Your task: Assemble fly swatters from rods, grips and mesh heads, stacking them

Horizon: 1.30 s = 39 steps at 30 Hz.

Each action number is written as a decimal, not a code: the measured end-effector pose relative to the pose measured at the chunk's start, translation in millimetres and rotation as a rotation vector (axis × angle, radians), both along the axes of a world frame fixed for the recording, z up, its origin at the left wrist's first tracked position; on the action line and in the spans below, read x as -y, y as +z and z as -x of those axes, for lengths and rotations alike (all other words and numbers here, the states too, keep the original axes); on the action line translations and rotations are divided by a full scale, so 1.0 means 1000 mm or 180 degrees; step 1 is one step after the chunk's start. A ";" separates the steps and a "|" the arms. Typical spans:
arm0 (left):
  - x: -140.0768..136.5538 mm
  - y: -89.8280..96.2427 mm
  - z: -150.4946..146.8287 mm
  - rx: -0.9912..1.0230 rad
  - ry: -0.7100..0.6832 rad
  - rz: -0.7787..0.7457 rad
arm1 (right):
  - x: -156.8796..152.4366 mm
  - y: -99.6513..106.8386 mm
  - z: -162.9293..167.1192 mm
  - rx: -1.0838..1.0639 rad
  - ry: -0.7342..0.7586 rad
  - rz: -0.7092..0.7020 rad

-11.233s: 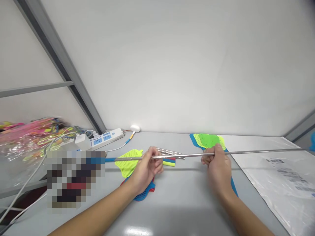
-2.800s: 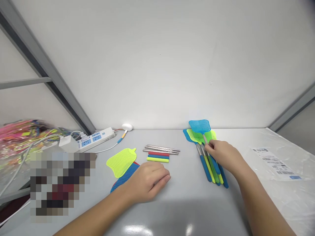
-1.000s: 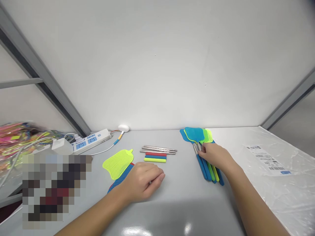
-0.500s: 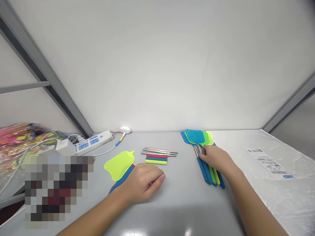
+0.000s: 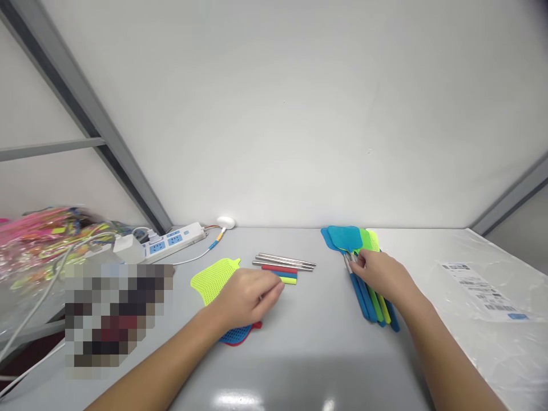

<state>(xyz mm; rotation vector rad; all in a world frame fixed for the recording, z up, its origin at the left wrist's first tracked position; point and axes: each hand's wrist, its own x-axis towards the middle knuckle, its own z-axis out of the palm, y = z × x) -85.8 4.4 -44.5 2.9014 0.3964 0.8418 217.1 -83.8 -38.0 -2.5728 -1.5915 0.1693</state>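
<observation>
Near the back edge of a gray tabletop (image 5: 317, 348), right of center, a person's right hand (image 5: 381, 271) bends over the metal necks of a fanned stack of swatters (image 5: 363, 291). Their heads lie toward the wall (image 5: 299, 125), their handles toward the front edge, with a blue top swatter (image 5: 346, 237) overlapping green and yellow ones. Thumb and fingertips meet the necks, but whether they pinch one or merely rest there, the view does not tell.

Left of center, the left hand (image 5: 250, 297) hangs loosely curled, nothing visible in its fingers, partly covering a loose yellow head (image 5: 216, 277). A blue head (image 5: 235, 335) and a red head (image 5: 257, 325) show beneath the wrist, nearer the front edge. Just beyond the fingers, toward the back edge, lie steel rods (image 5: 285, 259) and three loose grips: a red grip (image 5: 279, 268), a blue grip (image 5: 287, 274) and a yellow grip (image 5: 289, 281).

The step in hand appears to be setting a whole swatter squarely onto the stack. Leaving it tidy calls for the right fingers to lift straight off the necks without dragging the fan askew; the loose parts, within easy reach of the left hand, call for no long stretch.

A power strip (image 5: 185, 235) sits toward the back left corner; a white bag (image 5: 475, 328) spreads over the right side.
</observation>
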 end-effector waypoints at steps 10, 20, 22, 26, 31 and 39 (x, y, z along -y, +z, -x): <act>-0.022 -0.001 0.007 -0.0793 0.0846 0.0234 | -0.005 -0.015 0.072 -0.0154 0.1358 -0.0740; -0.011 -0.004 0.001 -0.0710 0.0471 0.0332 | -0.005 -0.002 0.022 0.0428 0.0110 -0.0402; -0.009 -0.004 0.000 -0.0649 0.0331 0.0311 | -0.001 0.002 0.008 0.0284 -0.0205 -0.0225; -0.006 -0.005 -0.003 -0.0611 0.0188 0.0321 | 0.001 0.001 -0.006 0.0148 -0.0330 -0.0055; -0.003 -0.007 -0.004 -0.0560 0.0115 0.0354 | -0.001 -0.001 -0.004 0.0080 -0.0252 -0.0011; -0.001 -0.010 -0.007 -0.0603 0.0040 0.0238 | -0.007 -0.006 0.008 0.0231 -0.0071 0.0003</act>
